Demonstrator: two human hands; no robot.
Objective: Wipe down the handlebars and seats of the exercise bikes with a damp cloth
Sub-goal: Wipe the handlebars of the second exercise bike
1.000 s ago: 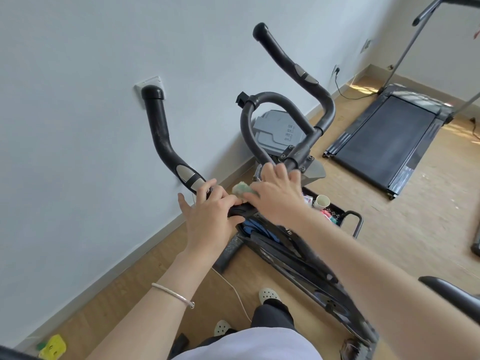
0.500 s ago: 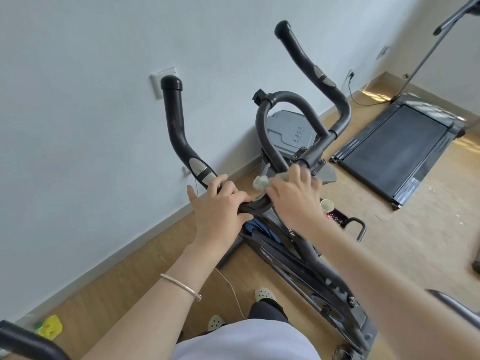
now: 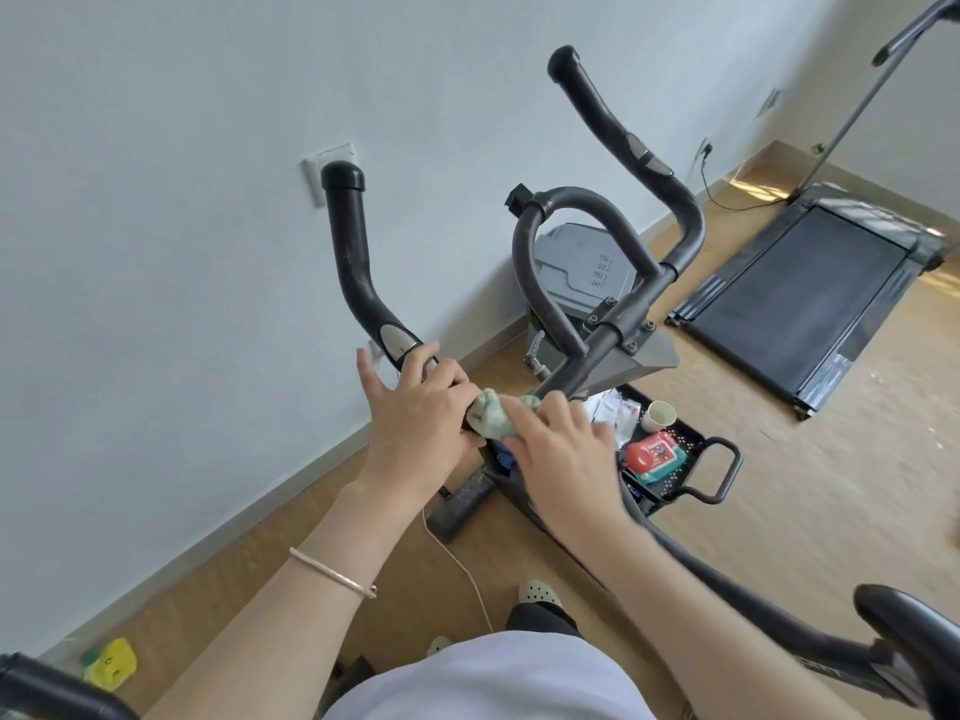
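Observation:
A black exercise bike's handlebar (image 3: 349,262) rises in front of me with two long grips and a curved middle loop. My left hand (image 3: 415,423) grips the bar just below the silver sensor pad of the left grip. My right hand (image 3: 558,454) presses a small green-white cloth (image 3: 491,415) onto the bar right beside the left hand, fingers curled over the cloth. The right grip (image 3: 618,132) stands free. A black seat edge (image 3: 909,631) shows at the lower right.
A black tray (image 3: 691,459) low on the bike holds a paper cup, a red wipes pack and packets. A treadmill (image 3: 800,298) lies on the floor to the right. A grey bin stands by the wall, a white cable runs along the floor.
My right hand slid the cloth back along the bar toward my left hand. The view shifted, so the tray and its contents now show.

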